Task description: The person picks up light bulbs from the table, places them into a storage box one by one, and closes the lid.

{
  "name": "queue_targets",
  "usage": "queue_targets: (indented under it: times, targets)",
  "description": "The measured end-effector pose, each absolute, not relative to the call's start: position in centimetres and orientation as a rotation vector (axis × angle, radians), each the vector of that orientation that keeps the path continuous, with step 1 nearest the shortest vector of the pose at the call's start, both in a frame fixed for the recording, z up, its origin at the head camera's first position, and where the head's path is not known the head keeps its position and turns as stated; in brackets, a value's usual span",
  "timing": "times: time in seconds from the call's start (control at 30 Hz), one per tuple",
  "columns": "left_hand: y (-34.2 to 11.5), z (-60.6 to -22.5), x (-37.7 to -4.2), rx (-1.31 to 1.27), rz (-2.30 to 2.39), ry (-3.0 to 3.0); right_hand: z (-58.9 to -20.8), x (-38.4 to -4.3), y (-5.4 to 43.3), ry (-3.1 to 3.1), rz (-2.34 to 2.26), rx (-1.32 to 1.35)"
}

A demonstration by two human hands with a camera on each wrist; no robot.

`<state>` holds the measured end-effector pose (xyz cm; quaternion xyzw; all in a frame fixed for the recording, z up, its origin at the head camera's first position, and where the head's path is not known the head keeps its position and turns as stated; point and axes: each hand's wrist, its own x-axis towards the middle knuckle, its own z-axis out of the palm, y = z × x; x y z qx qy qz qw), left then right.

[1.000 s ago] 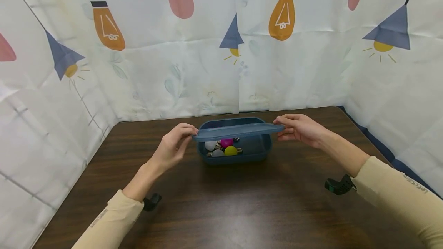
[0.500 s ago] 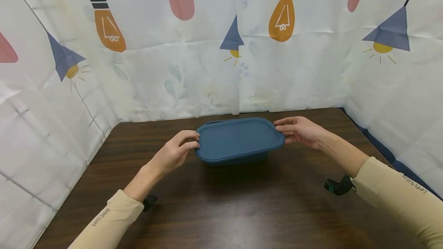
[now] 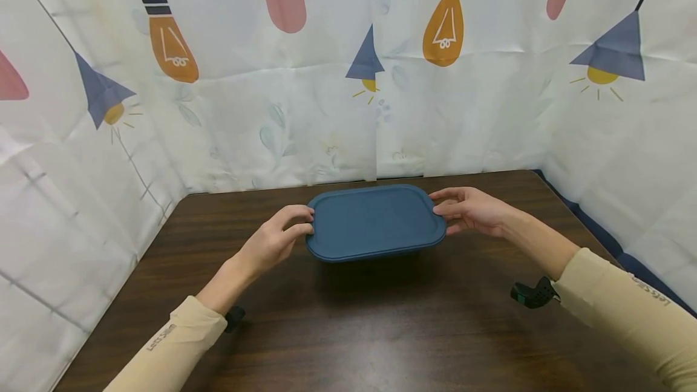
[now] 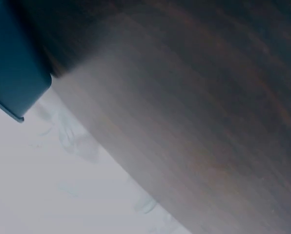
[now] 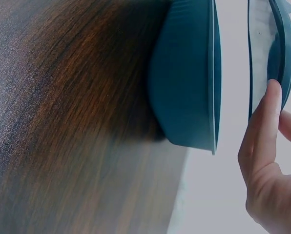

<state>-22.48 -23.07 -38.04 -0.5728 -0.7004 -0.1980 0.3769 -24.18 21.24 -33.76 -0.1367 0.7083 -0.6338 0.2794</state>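
Note:
A blue rectangular lid (image 3: 377,222) with rounded corners lies flat between both hands in the head view. My left hand (image 3: 278,233) grips its left edge, thumb toward the near side. At the opposite end, my right hand (image 3: 471,210) pinches the right edge between thumb and fingers. The right wrist view shows the blue box (image 5: 184,83) standing on the table, with a gap between its rim and the lid (image 5: 287,53) above. In the head view the lid hides the box and its contents. Part of the box (image 4: 16,58) appears in the left wrist view, where my left hand is out of frame.
The dark wood table (image 3: 348,325) extends around the box, its back edge close behind. White curtains (image 3: 327,120) printed with lamps and bulbs hang behind and at both sides. Black wrist devices (image 3: 533,293) hang below both sleeves.
The lid has tilted from nearly edge-on to flat and come down over the box, covering the several coloured bulbs seen inside earlier. Both hands have kept hold of its ends.

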Motion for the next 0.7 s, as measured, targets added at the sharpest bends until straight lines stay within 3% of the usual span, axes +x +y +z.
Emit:
queue_targets:
  times: [0.37, 0.7]
  targets:
    - [-22.7, -38.1, -22.5, -1.339, -0.621, -1.834, -34.1, -24.3, 21.0, 1.877, -1.714, -0.349]
    - [-21.7, -38.3, -21.6, -1.026, -1.014, -1.933, -34.2, -24.4, 21.2, 1.875, -1.732, -0.338]
